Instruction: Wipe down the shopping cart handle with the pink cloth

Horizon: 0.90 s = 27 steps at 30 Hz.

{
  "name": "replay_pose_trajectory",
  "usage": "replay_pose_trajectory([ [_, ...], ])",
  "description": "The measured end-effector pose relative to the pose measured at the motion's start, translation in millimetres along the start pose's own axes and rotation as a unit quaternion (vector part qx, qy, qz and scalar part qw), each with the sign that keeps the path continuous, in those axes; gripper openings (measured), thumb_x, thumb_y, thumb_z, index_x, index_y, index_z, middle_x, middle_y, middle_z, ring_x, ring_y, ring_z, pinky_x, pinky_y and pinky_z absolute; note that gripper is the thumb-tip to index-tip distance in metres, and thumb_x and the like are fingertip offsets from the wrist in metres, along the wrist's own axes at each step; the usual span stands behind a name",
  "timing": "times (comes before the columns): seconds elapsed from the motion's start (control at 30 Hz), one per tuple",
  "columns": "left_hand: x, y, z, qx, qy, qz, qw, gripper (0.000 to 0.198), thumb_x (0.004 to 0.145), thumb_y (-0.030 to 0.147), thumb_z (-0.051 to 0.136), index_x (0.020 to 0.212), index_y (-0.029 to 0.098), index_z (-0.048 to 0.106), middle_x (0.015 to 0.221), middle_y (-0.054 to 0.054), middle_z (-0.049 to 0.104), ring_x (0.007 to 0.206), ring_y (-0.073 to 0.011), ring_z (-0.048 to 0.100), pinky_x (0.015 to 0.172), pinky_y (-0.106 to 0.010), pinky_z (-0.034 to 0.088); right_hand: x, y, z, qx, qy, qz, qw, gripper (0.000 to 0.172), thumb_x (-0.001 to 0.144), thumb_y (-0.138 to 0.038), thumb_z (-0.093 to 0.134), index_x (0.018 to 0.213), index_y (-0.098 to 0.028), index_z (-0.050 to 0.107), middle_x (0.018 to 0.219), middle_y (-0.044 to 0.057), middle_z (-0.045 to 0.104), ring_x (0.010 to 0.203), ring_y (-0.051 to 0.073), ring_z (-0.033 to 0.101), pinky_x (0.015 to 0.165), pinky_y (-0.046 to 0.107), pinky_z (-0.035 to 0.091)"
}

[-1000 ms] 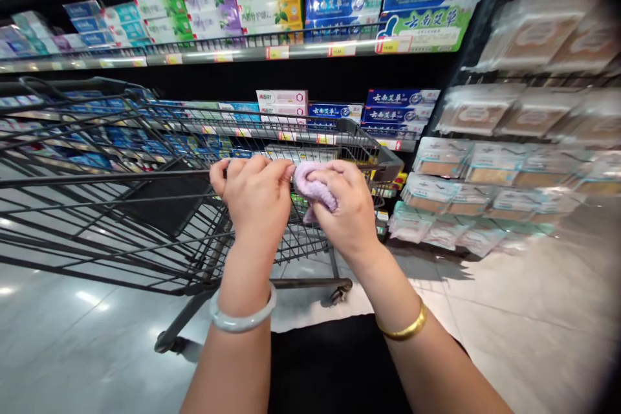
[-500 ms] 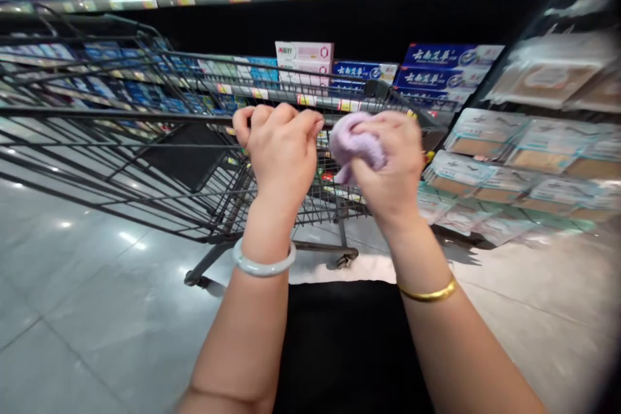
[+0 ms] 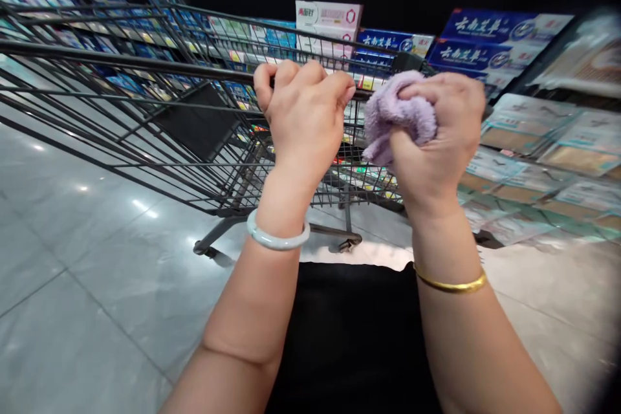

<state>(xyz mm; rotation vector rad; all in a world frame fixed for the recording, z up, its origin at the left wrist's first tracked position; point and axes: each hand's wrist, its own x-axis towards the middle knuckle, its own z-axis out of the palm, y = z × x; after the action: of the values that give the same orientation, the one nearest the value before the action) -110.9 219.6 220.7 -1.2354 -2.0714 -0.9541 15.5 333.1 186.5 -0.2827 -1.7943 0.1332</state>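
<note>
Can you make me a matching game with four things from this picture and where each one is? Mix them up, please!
Things:
1. lilac cloth
2. gold bangle
3. pale bangle
4. left hand

Places:
A. around the left wrist
B. bunched up in the right hand
C. curled over the rail of the shopping cart
D. around the right wrist

Right pairs: 1-B, 2-D, 3-A, 4-C

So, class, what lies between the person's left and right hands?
The head view shows, between left hand and right hand, a bunched lilac cloth in the right's grip and a short stretch of black cart rail.
</note>
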Motion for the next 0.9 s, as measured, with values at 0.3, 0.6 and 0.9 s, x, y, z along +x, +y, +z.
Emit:
replay_pose_trajectory([
  [0.3, 1, -3, 3.9, 0.041, 0.02, 0.008, 0.999, 0.031, 0.104, 0.043, 0.045, 0.102, 0.034, 0.074, 0.102, 0.0, 0.069, 0.11, -0.0253, 0.046, 0.111, -0.049, 0.017, -7, -7, 3, 0.041, -0.01, -0.022, 0.999, 0.037, 0.076, -0.006, 0.062, 0.106, -0.028, 0.07, 0.116, 0.005, 0.061, 0.117, 0.024, 0.06, 0.105, 0.049, 0.051],
  [0.6, 1, -1, 1.1, -0.014, 0.011, -0.006, 1.0, 0.027, 0.102, 0.043, 0.047, 0.098, 0.031, 0.072, 0.102, -0.004, 0.069, 0.115, -0.0276, 0.046, 0.117, -0.048, 0.012, -22, -14, 15, 0.039, -0.159, -0.011, 0.987, 0.039, 0.077, -0.008, 0.062, 0.108, -0.03, 0.069, 0.12, 0.005, 0.062, 0.114, 0.026, 0.06, 0.101, 0.051, 0.054],
  [0.9, 2, -2, 2.9, -0.006, 0.011, -0.003, 1.0, 0.03, 0.102, 0.043, 0.044, 0.098, 0.032, 0.072, 0.101, -0.003, 0.068, 0.113, -0.0258, 0.045, 0.116, -0.047, 0.012, -20, -7, 5, 0.059, -0.079, 0.038, 0.994, 0.042, 0.075, -0.007, 0.06, 0.11, -0.03, 0.067, 0.123, 0.005, 0.057, 0.122, 0.026, 0.056, 0.11, 0.055, 0.047],
])
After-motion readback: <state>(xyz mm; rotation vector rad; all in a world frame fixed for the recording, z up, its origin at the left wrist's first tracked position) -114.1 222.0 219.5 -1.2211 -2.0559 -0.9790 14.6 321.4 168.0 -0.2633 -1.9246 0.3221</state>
